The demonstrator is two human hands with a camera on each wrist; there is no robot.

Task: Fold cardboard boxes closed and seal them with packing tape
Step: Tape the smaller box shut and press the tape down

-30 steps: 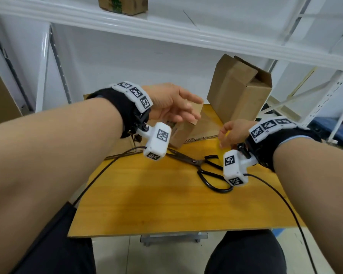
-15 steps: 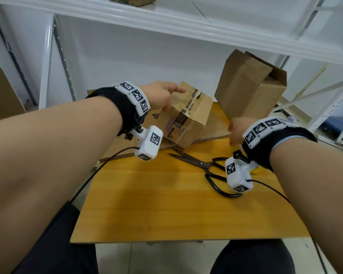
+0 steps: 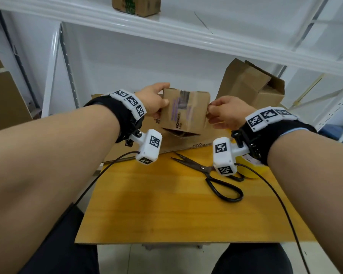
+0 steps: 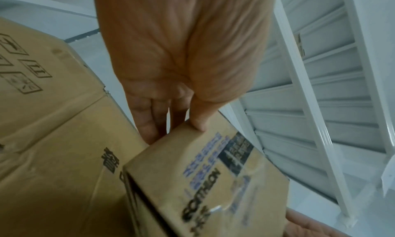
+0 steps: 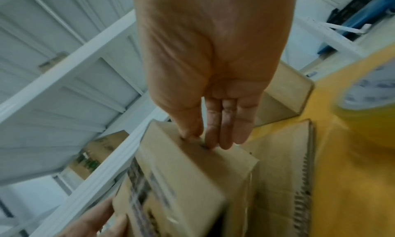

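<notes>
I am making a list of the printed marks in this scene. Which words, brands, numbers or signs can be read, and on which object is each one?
"CATHLON", the end of a cut-off black brand word: on the small box held by the left hand and the right hand.
Blue and dark print beside it: too blurred.
Handling pictograms and large black characters: on the flattened carton, not readable as text.
Green print on the shelf box: too blurred.

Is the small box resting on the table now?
No, both the left hand and right hand hold the box up above the table.
</notes>
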